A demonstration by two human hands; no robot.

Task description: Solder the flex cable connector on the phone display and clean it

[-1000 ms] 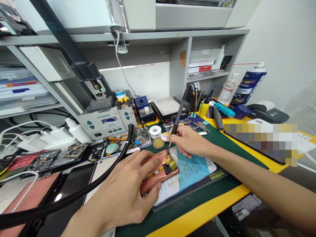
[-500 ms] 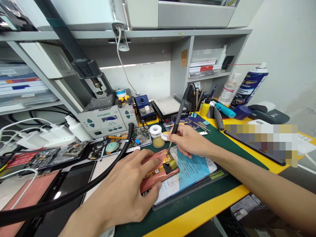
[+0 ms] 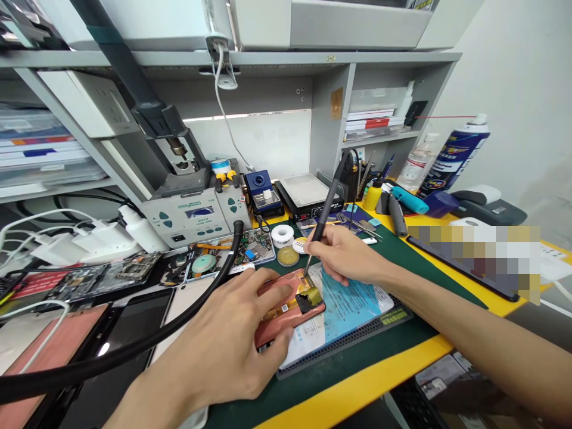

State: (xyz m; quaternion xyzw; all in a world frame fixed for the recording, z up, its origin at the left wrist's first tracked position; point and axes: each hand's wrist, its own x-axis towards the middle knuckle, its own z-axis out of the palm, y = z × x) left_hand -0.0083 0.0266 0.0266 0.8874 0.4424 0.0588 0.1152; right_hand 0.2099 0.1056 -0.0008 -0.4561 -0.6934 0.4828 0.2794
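A phone screen [image 3: 290, 325] lies with its copper-coloured back up, bearing a gold flex cable [image 3: 315, 295] and a black patch near the right end. My left hand [image 3: 223, 333] grips it, fingers across the back and thumb at the near edge. Its left part is hidden beneath that hand. In a pen-like hold, my right hand [image 3: 346, 253] is closed on a slim black soldering iron [image 3: 325, 215]. The iron's tip meets the flex area at the screen's far right corner. Beneath the screen is a blue-and-white printed pad [image 3: 353, 298].
A thick black hose [image 3: 179, 325] arcs past my left forearm. Behind the hands stand a solder spool [image 3: 282, 236], a flux tin [image 3: 288, 257], a grey hot air station [image 3: 196, 214] and a hot plate [image 3: 308, 193]. Phone parts lie left; a spray can [image 3: 453, 158] stands right.
The whole view has shifted very slightly. Both hands keep their grips, and the iron's tip stays at the same corner of the screen.
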